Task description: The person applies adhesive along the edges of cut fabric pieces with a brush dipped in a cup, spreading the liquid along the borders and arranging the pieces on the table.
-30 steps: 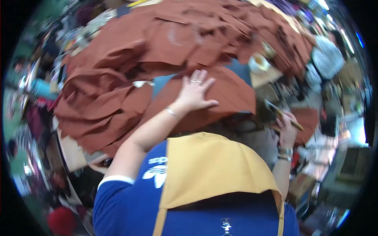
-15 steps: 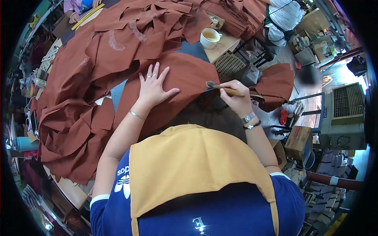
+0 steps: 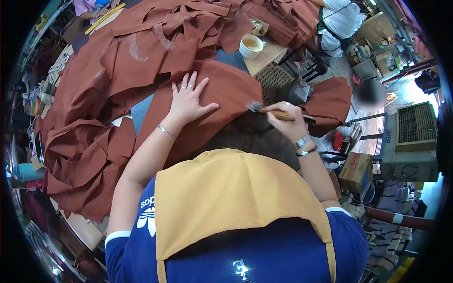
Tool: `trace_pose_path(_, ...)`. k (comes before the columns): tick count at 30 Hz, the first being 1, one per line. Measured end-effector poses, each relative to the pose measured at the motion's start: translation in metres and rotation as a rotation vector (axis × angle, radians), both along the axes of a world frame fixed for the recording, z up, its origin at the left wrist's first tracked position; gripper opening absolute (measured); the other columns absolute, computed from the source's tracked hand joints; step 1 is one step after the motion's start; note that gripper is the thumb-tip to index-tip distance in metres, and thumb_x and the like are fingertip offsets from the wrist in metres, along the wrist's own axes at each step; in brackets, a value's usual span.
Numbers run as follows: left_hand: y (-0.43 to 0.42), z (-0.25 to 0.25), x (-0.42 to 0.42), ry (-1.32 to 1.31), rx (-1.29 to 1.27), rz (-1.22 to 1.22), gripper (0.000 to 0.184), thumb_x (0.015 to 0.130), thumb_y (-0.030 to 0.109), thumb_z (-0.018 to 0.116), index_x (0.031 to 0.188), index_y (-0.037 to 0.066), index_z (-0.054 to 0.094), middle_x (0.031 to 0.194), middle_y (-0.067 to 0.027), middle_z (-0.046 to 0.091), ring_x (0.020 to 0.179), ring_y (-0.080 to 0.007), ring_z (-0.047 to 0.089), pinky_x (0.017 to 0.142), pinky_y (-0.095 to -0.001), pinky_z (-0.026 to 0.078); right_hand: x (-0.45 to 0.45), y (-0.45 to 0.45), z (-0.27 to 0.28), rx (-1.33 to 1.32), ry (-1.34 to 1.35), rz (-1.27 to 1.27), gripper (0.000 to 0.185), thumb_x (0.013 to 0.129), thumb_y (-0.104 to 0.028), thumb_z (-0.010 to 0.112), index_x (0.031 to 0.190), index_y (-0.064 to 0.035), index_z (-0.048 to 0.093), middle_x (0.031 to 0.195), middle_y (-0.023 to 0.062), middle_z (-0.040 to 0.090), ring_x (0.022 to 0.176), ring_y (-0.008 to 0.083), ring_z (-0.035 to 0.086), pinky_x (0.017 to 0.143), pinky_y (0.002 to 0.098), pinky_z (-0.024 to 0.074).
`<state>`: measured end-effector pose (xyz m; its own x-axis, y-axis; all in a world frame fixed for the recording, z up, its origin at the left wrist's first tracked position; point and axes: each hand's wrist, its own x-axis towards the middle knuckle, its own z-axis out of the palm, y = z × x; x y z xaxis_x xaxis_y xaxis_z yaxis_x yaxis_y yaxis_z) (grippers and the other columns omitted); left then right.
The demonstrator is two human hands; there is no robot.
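Observation:
My left hand (image 3: 191,101) lies flat with spread fingers on a reddish-brown leather-like piece (image 3: 226,89), pressing it against the table. In my right hand (image 3: 289,118) is a wooden-handled brush (image 3: 276,113), its bristles at the right edge of that piece. A pale smear shows on the edge by the bristles. Under the piece, a blue-grey surface (image 3: 139,113) peeks out on the left. Crumpled brown pieces (image 3: 89,160) lie left of my left hand, and more are heaped beyond it.
A white cup (image 3: 251,46) of tan contents stands on a wooden board (image 3: 267,60) at the table's far right. Another brown piece (image 3: 330,101) hangs right of my right hand. A cardboard box (image 3: 356,172) is lower right. Other people's hands and white clothing show at the far side.
Since a second ago the view has swung and cleared. My right hand has brought the brush to the piece's edge, and in the last half second moved slightly nearer me. My left hand stays flat.

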<state>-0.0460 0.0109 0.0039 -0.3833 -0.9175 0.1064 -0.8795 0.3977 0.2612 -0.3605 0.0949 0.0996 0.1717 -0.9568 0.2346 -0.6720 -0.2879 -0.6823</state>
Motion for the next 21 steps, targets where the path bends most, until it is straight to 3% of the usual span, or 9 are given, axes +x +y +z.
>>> trace_pose_path(3,-0.007,-0.001,-0.003,-0.009,-0.005,-0.027,0.100,0.077,0.081,0.057,0.154,0.021,0.038,0.163,-0.0193,0.023,0.151,-0.0393,0.018,0.116,-0.0702,0.011,-0.032,0.004,0.013,0.020,0.246,-0.150,0.014,0.077,-0.011,0.073,0.089,-0.0026,0.073,0.081,0.0138,0.070,0.077,0.0262,0.070,0.072,0.0330,0.0549)
trace_pose_path(4,-0.009,-0.002,-0.003,-0.018,-0.019,-0.038,0.099,0.077,0.080,0.058,0.154,0.021,0.038,0.163,-0.0189,0.023,0.151,-0.0396,0.019,0.115,-0.0706,0.012,-0.028,0.005,0.017,0.039,0.170,-0.185,0.014,0.077,-0.010,0.074,0.090,-0.0028,0.073,0.083,0.0132,0.071,0.078,0.0260,0.070,0.072,0.0331,0.0549)
trace_pose_path(7,-0.018,-0.004,-0.009,-0.029,-0.052,-0.076,0.098,0.078,0.079,0.058,0.155,0.023,0.037,0.163,-0.0182,0.024,0.151,-0.0403,0.019,0.114,-0.0714,0.015,0.011,-0.008,0.007,-0.166,-0.041,0.032,0.015,0.077,-0.009,0.075,0.091,-0.0024,0.073,0.084,0.0123,0.071,0.077,0.0255,0.070,0.071,0.0327,0.0544)
trace_pose_path(8,-0.022,-0.006,-0.010,-0.024,-0.054,-0.091,0.098,0.078,0.079,0.058,0.155,0.023,0.037,0.163,-0.0182,0.024,0.151,-0.0404,0.019,0.114,-0.0713,0.015,0.014,-0.009,-0.006,-0.093,-0.093,0.094,0.016,0.077,-0.008,0.076,0.091,-0.0020,0.072,0.084,0.0116,0.071,0.076,0.0252,0.069,0.071,0.0324,0.0539)
trace_pose_path(13,-0.042,-0.004,-0.013,-0.039,-0.042,-0.168,0.096,0.078,0.079,0.058,0.155,0.025,0.037,0.163,-0.0184,0.024,0.150,-0.0408,0.020,0.115,-0.0684,0.019,-0.040,0.002,0.008,-0.059,0.189,-0.004,0.014,0.074,-0.005,0.073,0.087,-0.0025,0.072,0.084,0.0135,0.071,0.078,0.0238,0.070,0.071,0.0340,0.0551)
trace_pose_path(15,-0.053,-0.002,-0.016,-0.024,-0.013,-0.211,0.096,0.078,0.079,0.059,0.154,0.026,0.037,0.163,-0.0185,0.024,0.150,-0.0410,0.020,0.115,-0.0661,0.021,-0.030,-0.001,0.010,-0.073,0.053,-0.056,0.012,0.076,-0.006,0.074,0.088,-0.0023,0.072,0.085,0.0125,0.072,0.079,0.0232,0.071,0.073,0.0338,0.0555)
trace_pose_path(18,-0.070,-0.005,-0.023,0.016,-0.017,-0.291,0.095,0.079,0.077,0.060,0.155,0.026,0.035,0.163,-0.0184,0.024,0.150,-0.0420,0.021,0.116,-0.0630,0.023,0.009,-0.010,-0.001,-0.128,-0.093,0.138,0.013,0.077,-0.006,0.074,0.090,-0.0020,0.072,0.085,0.0115,0.071,0.079,0.0239,0.070,0.074,0.0339,0.0555)
trace_pose_path(21,-0.087,-0.009,-0.028,0.015,-0.032,-0.363,0.096,0.078,0.080,0.058,0.155,0.026,0.035,0.163,-0.0194,0.024,0.150,-0.0413,0.020,0.116,-0.0642,0.023,-0.014,-0.004,-0.004,-0.070,0.020,0.161,0.013,0.076,-0.007,0.074,0.089,-0.0029,0.071,0.083,0.0120,0.069,0.077,0.0259,0.069,0.073,0.0339,0.0553)
